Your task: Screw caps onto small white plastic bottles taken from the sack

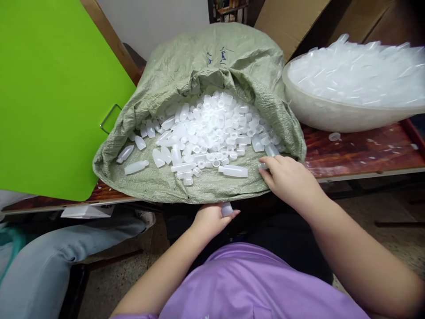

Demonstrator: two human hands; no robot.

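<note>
A green woven sack [219,186] lies on its side with its mouth towards me. Inside is a heap of small translucent plastic bottles [212,128], several of them loose near the front edge. My left hand [210,221], below the sack's lip, is closed around one small plastic bottle [227,209], its end showing between thumb and fingers. At the right side of the sack mouth, my right hand [287,177] pinches a small clear plastic piece [262,165] that looks like a bottle's neck end; the rest is hidden by the fingers. Another bottle [271,149] lies just beyond these fingers.
A translucent bowl [352,117] heaped with similar plastic pieces stands at the right on the reddish wooden table [372,155]. A green board [56,97] with a metal handle leans at the left. Cardboard [288,22] stands behind. Another person's jeans-clad leg [49,266] is at lower left.
</note>
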